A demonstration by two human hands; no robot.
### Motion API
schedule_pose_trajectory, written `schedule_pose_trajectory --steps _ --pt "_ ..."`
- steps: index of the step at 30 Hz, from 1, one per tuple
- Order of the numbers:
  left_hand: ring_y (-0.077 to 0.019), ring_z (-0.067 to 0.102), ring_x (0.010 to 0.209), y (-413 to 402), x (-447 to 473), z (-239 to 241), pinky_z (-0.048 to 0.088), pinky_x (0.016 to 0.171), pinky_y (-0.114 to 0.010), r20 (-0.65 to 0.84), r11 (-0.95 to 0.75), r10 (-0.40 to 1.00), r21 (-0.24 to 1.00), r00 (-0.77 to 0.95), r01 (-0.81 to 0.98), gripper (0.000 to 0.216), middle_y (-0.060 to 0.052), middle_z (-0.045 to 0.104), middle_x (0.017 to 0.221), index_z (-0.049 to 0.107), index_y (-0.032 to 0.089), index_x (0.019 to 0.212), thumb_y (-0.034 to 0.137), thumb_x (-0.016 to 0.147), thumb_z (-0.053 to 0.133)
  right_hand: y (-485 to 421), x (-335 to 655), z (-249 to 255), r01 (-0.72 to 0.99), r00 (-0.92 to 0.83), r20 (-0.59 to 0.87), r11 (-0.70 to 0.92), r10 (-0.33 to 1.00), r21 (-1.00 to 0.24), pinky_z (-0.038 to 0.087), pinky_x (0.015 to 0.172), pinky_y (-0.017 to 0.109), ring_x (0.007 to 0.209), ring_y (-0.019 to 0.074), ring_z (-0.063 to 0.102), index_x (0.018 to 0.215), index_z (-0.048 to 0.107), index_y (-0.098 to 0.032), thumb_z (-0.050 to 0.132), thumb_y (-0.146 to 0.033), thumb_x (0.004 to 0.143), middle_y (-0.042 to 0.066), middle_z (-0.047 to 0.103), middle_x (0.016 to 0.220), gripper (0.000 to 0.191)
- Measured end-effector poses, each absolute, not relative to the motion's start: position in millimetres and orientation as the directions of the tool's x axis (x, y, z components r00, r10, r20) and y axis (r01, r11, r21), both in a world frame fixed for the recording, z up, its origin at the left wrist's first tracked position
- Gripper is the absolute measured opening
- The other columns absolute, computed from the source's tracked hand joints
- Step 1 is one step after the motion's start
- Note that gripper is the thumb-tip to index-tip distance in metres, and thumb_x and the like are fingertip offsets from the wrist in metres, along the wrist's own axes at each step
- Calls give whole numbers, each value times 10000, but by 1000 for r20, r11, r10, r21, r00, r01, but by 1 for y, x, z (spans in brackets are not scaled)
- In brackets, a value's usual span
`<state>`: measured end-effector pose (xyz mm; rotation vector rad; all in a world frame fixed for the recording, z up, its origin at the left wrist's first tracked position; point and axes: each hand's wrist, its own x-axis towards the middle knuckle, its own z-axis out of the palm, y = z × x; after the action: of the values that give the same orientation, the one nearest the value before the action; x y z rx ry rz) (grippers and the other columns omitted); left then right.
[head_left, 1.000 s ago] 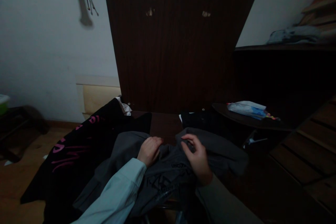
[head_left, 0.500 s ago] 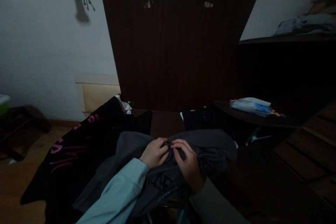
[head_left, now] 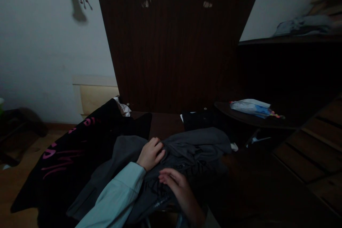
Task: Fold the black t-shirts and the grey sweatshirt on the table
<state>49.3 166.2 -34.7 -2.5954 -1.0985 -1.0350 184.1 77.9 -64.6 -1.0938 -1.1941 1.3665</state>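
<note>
A dark grey garment [head_left: 128, 146] with black lettering lies bunched across a dark surface in front of me. My left hand [head_left: 151, 153] is closed on its gathered upper edge, fingers curled into the cloth. Nearer to me, my right hand [head_left: 176, 183] hovers over the printed part, its fingers stretched out and holding nothing that I can see. To the left, a black garment [head_left: 88, 146] with pink lettering hangs down beside the grey one and is partly covered by it.
A tall dark wooden panel [head_left: 171, 50] stands straight ahead. On a rounded shelf [head_left: 224, 108] to the right lies a blue-and-white plastic packet [head_left: 248, 107]. Dark folded cloth [head_left: 197, 120] rests by the panel's foot. A dark low stool [head_left: 21, 131] is at far left.
My right hand has let go of the gathered cloth and moved down toward me. The left hand stays on the grey garment. The garment's right side now lies flatter, showing more lettering.
</note>
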Motion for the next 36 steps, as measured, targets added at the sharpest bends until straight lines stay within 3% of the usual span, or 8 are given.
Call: schedule_pose_trajectory --steps 4,8,14,19,23,29,36 --pt "-151 463 688 158 52 -35 415 583 -241 670 -738 556 127 492 663 112 -22 485 701 496 190 688 211 772 426 78 182 -62 -172 -83 -30 -44 996 -984 472 691 293 713 174 618 886 674 -152 591 -581 655 73 675 773 494" --pt "-150 472 677 140 61 -31 417 581 -241 669 -735 574 167 472 658 114 -18 487 677 483 191 649 183 750 432 78 180 -63 -254 -32 -40 -47 999 -966 470 657 272 675 166 605 754 681 -144 593 -608 630 52 656 698 488" --pt "-159 537 726 108 74 -2 459 648 -270 430 -647 755 364 495 670 55 -26 545 764 515 196 740 193 748 461 77 184 -60 -611 96 -266 -155 959 -776 480 741 296 824 199 613 834 668 -167 712 -564 491 51 675 848 527" --pt "-164 576 829 95 76 3 463 754 -283 341 -629 776 484 530 609 152 -40 594 866 511 208 894 164 792 408 77 188 -50 -749 100 -275 -109 956 -653 468 794 289 891 189 598 840 652 -184 749 -406 528 36 674 910 395" --pt "-156 596 801 92 78 -3 473 729 -270 291 -561 820 576 492 595 243 -34 612 883 448 208 1005 149 770 437 77 188 -52 -721 131 -234 -69 963 -690 465 788 274 871 178 593 783 636 -191 697 -372 569 11 670 821 287" --pt "-154 580 801 96 83 8 456 739 -262 217 -514 839 619 499 594 133 -26 601 838 505 201 821 129 740 428 82 182 -67 -527 294 -234 -47 927 -848 455 754 257 845 172 577 809 631 -180 616 -304 581 20 664 859 260" --pt "-154 569 776 86 74 40 432 731 -254 108 -461 849 630 517 625 131 -29 611 815 521 193 796 196 768 393 56 192 -65 -380 358 -183 -37 916 -924 458 550 239 574 149 542 625 619 -158 601 -349 540 7 626 585 209"
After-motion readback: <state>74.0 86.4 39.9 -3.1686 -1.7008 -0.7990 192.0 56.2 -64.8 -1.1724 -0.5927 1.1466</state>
